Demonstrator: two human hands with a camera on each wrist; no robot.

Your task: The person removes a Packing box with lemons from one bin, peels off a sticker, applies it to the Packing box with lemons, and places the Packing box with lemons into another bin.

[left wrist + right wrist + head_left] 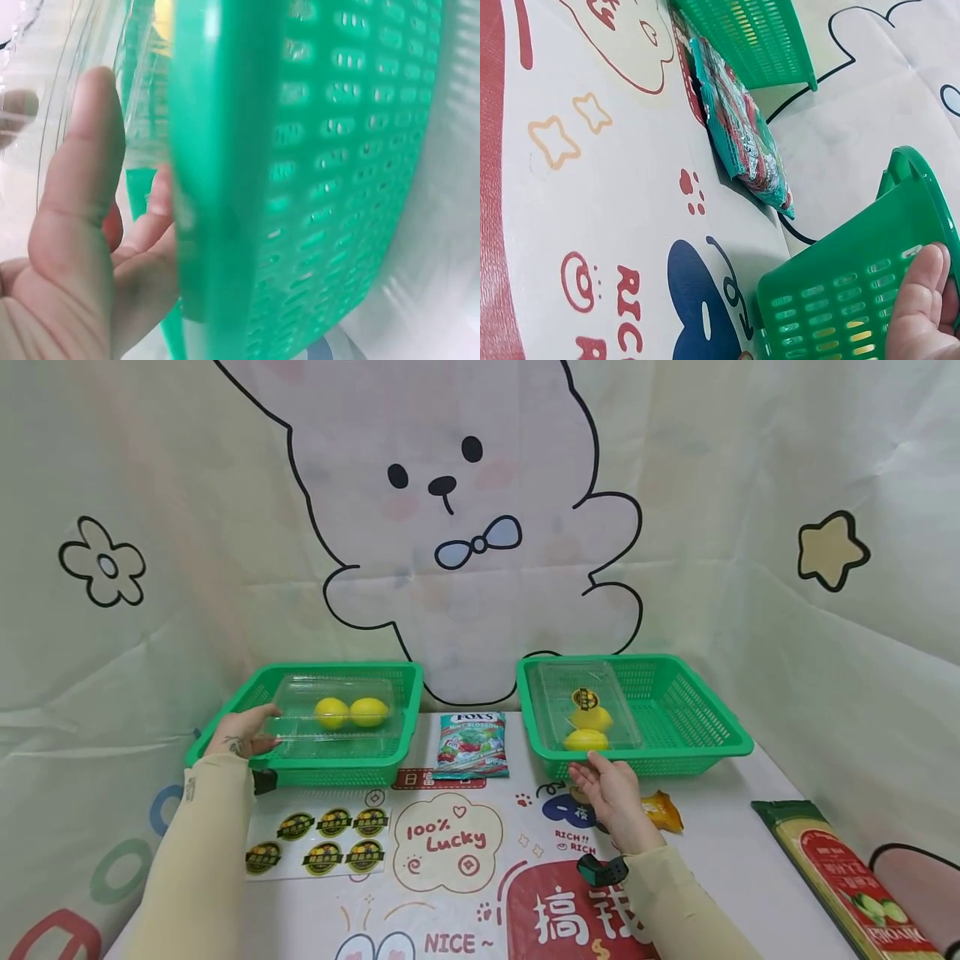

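Observation:
A clear plastic clamshell box (pixel 300 735) with two lemons (pixel 350 713) lies in the left green basket (pixel 341 774). My left hand (pixel 243 732) pinches the box's left edge. In the left wrist view the fingers (pixel 79 172) overlap the clear plastic just inside the basket rim. A second clear box (pixel 555 693), with two lemons (pixel 588 731) and a round dark sticker (pixel 585 697), lies in the right green basket (pixel 697 760). My right hand (pixel 615 793) is at that basket's front rim; in the right wrist view its relaxed fingers (pixel 922 281) touch the rim.
A Fox's candy bag (pixel 472 745) stands between the baskets. A sheet of dark stickers (pixel 318 839) lies before the left basket. A small orange packet (pixel 662 812) lies by my right wrist, and a long red-and-green package (pixel 847 877) at the right edge. A patterned cloth backdrop (pixel 480 593) encloses the table.

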